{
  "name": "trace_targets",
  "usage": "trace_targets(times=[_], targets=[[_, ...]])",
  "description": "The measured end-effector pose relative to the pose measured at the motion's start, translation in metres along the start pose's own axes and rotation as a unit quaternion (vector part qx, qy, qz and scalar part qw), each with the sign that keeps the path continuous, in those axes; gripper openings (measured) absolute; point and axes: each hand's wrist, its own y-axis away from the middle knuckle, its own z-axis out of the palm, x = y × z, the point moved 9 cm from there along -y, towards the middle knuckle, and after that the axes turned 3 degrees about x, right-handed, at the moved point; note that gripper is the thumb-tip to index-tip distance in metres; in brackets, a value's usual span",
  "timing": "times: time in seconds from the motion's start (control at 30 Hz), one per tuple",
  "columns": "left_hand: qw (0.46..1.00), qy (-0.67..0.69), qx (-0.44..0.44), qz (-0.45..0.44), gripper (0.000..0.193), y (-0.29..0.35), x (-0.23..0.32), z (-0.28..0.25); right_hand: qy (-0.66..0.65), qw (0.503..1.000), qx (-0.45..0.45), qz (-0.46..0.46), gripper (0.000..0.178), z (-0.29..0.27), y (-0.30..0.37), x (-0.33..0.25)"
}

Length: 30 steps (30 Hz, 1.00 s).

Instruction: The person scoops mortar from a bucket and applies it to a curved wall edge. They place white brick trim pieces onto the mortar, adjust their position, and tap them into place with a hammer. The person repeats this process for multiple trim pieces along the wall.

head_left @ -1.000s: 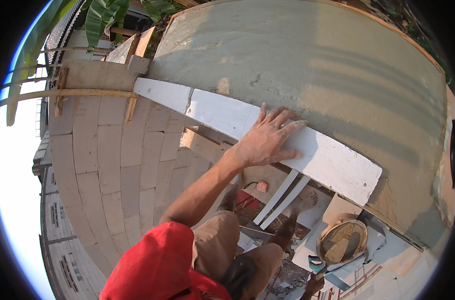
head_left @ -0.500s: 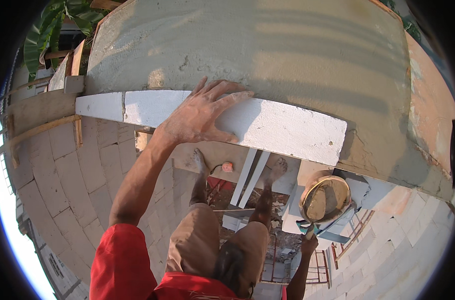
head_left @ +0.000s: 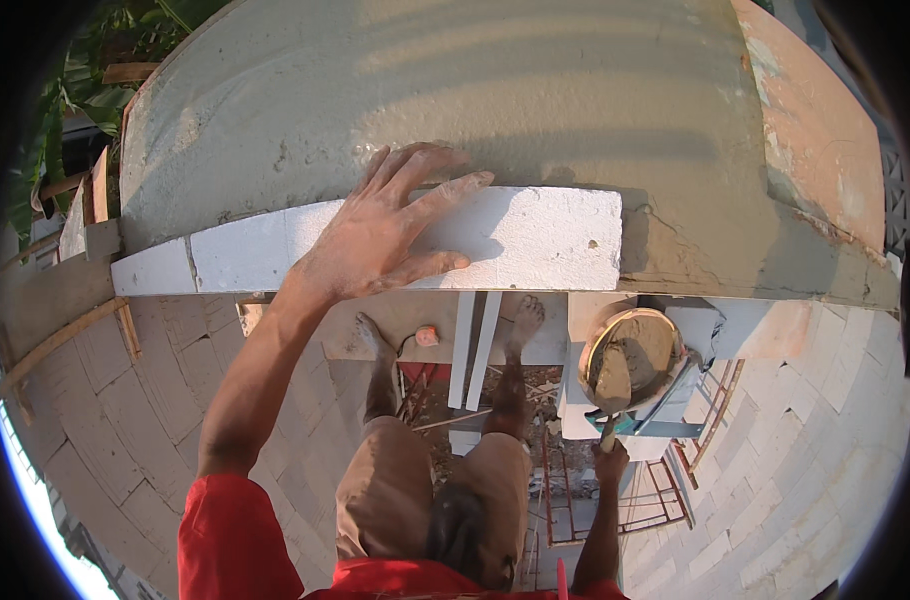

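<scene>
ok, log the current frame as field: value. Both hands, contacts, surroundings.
left hand: spread open across the white block
right hand: closed on the handle of the trowel
trowel blade: in the round bucket, coated with mortar-like mix
white block: end to end with a second block on its left
beyond blocks: broad grey surface
between bare feet: two pale strips

Just ahead of the right hand's (head_left: 610,464) grip, the bucket's (head_left: 586,360) rim is ringing the trowel's (head_left: 612,378) blade, its open top leaving room upward. Reddish metal bars (head_left: 718,416) are flanking the grip's right; the right leg (head_left: 507,400) is standing leftward, a gap lying between. Farther ahead, the white block (head_left: 555,235) is blocking passage, the left hand (head_left: 387,228) covering its middle.
</scene>
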Motion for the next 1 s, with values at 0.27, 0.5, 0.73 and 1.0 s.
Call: trace_targets(times=[0.27, 0.5, 0.73, 1.0], targets=[[0.996, -0.008, 0.001, 0.093, 0.063, -0.057, 0.068, 0.018, 0.022, 0.999, 0.024, 0.007, 0.039, 0.009, -0.006, 0.006], [1.000, -0.006, -0.002, 0.029, 0.060, -0.060, 0.064, 0.015, -0.061, 0.993, 0.030, 0.098, 0.048, 0.034, -0.013, 0.016], [0.998, 0.004, 0.016, -0.058, 0.059, -0.015, 0.021, 0.009, -0.102, 0.987, 0.038, 0.121, 0.046, 0.086, -0.024, -0.001], [0.999, -0.025, 0.019, 0.025, 0.061, -0.009, 0.008, -0.006, -0.272, 0.942, 0.041, 0.192, 0.050, 0.114, 0.022, -0.002]])
